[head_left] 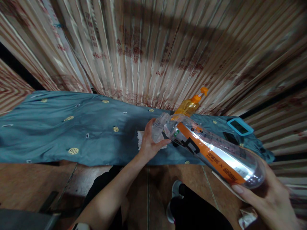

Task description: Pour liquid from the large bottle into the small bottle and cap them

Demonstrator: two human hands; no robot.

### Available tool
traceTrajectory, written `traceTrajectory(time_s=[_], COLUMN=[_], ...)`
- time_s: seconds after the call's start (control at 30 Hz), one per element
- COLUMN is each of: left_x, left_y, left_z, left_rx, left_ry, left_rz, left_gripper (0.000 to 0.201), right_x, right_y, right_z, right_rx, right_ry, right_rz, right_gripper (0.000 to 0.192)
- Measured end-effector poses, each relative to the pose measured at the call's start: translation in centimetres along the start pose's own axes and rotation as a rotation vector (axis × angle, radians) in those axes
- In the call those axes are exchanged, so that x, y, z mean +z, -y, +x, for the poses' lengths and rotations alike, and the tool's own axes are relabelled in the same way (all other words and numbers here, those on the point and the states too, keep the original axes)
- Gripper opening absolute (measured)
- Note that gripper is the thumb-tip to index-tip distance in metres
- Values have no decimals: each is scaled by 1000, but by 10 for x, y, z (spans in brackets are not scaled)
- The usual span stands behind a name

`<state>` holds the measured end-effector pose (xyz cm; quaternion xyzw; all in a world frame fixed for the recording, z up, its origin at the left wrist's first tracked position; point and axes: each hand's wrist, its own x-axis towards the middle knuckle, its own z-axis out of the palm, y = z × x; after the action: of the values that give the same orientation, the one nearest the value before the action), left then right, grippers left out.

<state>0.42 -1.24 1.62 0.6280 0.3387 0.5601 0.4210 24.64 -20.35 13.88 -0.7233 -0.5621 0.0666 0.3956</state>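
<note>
Head view: right hand (273, 198) cups the base of a tilted clear plastic bottle (216, 150), its mouth at a small clear cup (159, 127) the left hand's fingers (153, 145) wrap, above the blue-clothed desk (72, 131); light, slick, crushable, best gripped mid-body.

A teal cloth (72, 134) with small gold medallions covers the table. An orange pump bottle (189, 105) stands at two o'clock on it, a blue-cased device (240, 126) lies at three o'clock, and striped curtains (153, 48) hang behind at twelve.
</note>
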Motion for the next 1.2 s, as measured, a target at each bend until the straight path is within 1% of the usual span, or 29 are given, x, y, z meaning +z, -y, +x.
traceTrajectory(time_s=[0.17,0.27,0.43,0.57,0.7,0.87,1.0,1.2], left_x=[0,-1,0,0,0,-1,-1,0], left_y=[1,0,-2,-2,-2,-3,-3,0], left_z=[0,0,0,0,1,1,1,0], left_rx=[1,-17,-15,-24,-11,-21,-10,-27], left_ry=[-6,9,-3,-5,-9,3,1,2], left_rz=[-4,2,8,-2,0,-1,-11,-11], left_gripper=[95,97,95,97,96,97,97,99], right_x=[0,-1,-2,-1,0,-1,-1,-1], right_y=[-2,-4,-8,-10,-9,-9,-9,-10], right_z=[-1,-2,-2,-3,-3,-2,-2,-3], right_rx=[59,40,11,-9,2,-14,20,-41], right_ry=[0,4,35,2,15,9,2,11], right_rz=[21,20,-9,-13,-15,-10,1,-27], right_gripper=[80,82,79,79,81,77,77,75])
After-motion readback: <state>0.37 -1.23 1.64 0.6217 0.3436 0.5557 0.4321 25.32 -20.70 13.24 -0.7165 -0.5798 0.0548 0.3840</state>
